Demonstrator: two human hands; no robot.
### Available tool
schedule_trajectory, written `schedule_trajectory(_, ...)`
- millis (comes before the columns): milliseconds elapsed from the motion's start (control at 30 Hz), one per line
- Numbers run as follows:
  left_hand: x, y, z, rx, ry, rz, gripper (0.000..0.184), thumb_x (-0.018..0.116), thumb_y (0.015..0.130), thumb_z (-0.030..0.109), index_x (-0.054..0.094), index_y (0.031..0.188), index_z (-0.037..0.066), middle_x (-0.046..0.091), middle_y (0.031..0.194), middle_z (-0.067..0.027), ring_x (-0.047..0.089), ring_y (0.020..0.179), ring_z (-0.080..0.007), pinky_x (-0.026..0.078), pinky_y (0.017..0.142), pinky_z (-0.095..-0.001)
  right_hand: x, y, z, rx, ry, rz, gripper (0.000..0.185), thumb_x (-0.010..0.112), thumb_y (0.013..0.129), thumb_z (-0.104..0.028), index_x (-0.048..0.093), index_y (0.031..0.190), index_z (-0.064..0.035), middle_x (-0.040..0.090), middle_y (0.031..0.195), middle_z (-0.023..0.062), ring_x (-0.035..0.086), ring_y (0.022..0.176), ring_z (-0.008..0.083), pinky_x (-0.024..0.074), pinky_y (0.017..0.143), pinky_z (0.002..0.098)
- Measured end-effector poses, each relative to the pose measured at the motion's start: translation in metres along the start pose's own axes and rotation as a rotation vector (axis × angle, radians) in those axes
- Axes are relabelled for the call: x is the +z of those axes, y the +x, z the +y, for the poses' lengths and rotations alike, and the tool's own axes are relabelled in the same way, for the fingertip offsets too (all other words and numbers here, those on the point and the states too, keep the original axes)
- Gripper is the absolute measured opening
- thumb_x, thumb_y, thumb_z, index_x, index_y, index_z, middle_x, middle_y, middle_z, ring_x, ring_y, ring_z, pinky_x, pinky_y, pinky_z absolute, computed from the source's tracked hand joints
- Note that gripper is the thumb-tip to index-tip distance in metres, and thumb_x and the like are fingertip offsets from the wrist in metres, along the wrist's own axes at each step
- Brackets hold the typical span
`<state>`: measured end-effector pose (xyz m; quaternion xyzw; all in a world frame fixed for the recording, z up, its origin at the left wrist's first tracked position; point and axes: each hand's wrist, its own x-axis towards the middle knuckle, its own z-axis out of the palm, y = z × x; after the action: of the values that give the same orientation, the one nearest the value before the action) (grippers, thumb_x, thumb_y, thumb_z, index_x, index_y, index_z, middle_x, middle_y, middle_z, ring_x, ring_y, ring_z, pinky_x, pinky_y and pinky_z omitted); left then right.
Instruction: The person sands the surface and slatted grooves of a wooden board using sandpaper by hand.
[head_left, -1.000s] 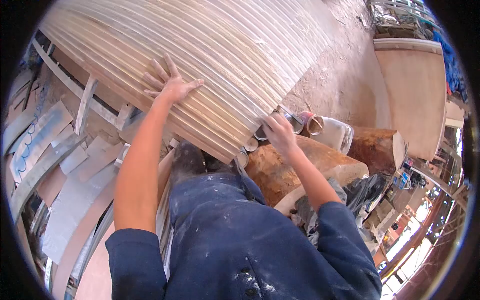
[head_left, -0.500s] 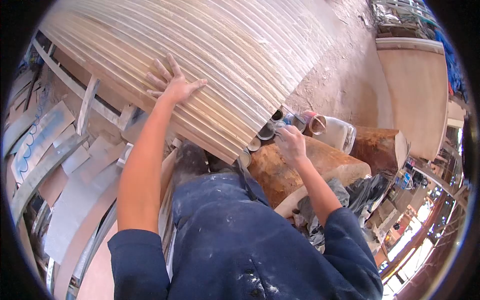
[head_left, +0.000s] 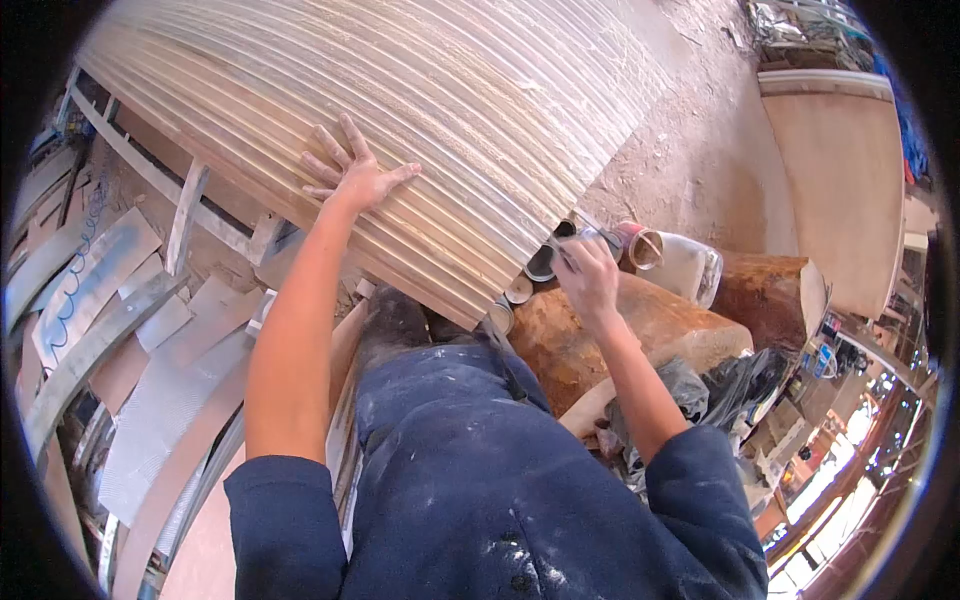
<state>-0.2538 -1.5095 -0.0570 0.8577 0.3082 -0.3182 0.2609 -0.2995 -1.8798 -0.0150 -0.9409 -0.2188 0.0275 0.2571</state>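
A large ribbed wooden panel (head_left: 440, 120), dusted pale, stretches across the top of the view. My left hand (head_left: 358, 175) lies flat on its ribs with the fingers spread. Just off the panel's right corner is my right hand (head_left: 587, 270), its fingers closed around something small and dark that I cannot make out. Cans, among them a reddish one (head_left: 640, 246), stand beside and behind that hand. Below it lies a brown wood block (head_left: 560, 335).
A second brown block (head_left: 760, 295) and a translucent container (head_left: 690, 268) are on the right, near black plastic bags (head_left: 740, 385). A smooth board (head_left: 840, 190) stands at the far right. Curved offcuts (head_left: 150, 400) and a pale frame (head_left: 185, 215) fill the left.
My right hand has moved off the panel's corner edge to the right. My left hand stays spread on the panel. The whole view has shifted slightly.
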Motion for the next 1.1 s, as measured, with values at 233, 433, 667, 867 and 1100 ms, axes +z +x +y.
schedule_trajectory(233, 0.001, 0.001, 0.0, 0.002, -0.01, 0.031, 0.153, 0.075, 0.064, 0.086, -0.026, 0.161, 0.022, -0.034, 0.163, -0.0256, -0.029, 0.146, -0.0584, -0.006, 0.108, -0.0841, 0.025, 0.003, 0.001, -0.064, -0.03, -0.058, 0.016, 0.075, 0.081, -0.012, 0.073, 0.097, -0.0072, 0.07, 0.092, 0.0099, 0.065, 0.087, 0.0303, 0.0529, 0.077, 0.0426)
schedule_trajectory(433, 0.003, 0.0, -0.004, 0.012, 0.026, 0.004, 0.153, 0.075, 0.064, 0.086, -0.026, 0.161, 0.023, -0.033, 0.163, -0.0259, -0.029, 0.146, -0.059, -0.007, 0.108, -0.0838, -0.003, -0.004, 0.004, 0.054, 0.091, -0.037, 0.019, 0.075, 0.082, -0.005, 0.076, 0.1, -0.0085, 0.071, 0.088, 0.01, 0.065, 0.083, 0.0305, 0.0529, 0.077, 0.0409)
schedule_trajectory(667, 0.003, 0.0, 0.001, -0.005, 0.03, 0.01, 0.153, 0.075, 0.065, 0.085, -0.028, 0.16, 0.023, -0.033, 0.163, -0.0262, -0.028, 0.146, -0.0589, -0.007, 0.109, -0.0829, 0.044, 0.043, -0.015, -0.126, 0.016, -0.046, 0.02, 0.073, 0.084, -0.008, 0.073, 0.103, -0.0126, 0.069, 0.097, 0.0079, 0.064, 0.093, 0.0293, 0.0532, 0.083, 0.0412)
schedule_trajectory(867, 0.002, 0.001, -0.003, -0.011, 0.012, -0.009, 0.153, 0.075, 0.065, 0.085, -0.027, 0.16, 0.022, -0.033, 0.163, -0.0264, -0.028, 0.146, -0.0592, -0.007, 0.109, -0.0822, -0.008, -0.018, 0.029, 0.001, 0.062, -0.073, 0.016, 0.075, 0.083, -0.006, 0.076, 0.098, -0.0111, 0.071, 0.095, 0.0058, 0.064, 0.09, 0.0275, 0.0517, 0.085, 0.0406)
schedule_trajectory(1100, 0.004, 0.002, -0.003, 0.008, 0.015, 0.024, 0.154, 0.076, 0.065, 0.084, -0.028, 0.16, 0.02, -0.034, 0.162, -0.027, -0.028, 0.145, -0.0605, -0.006, 0.108, -0.0839, 0.049, 0.045, -0.013, -0.122, 0.059, -0.075, 0.021, 0.07, 0.083, -0.008, 0.074, 0.104, -0.0093, 0.068, 0.097, 0.0067, 0.062, 0.094, 0.0293, 0.0493, 0.083, 0.0428)
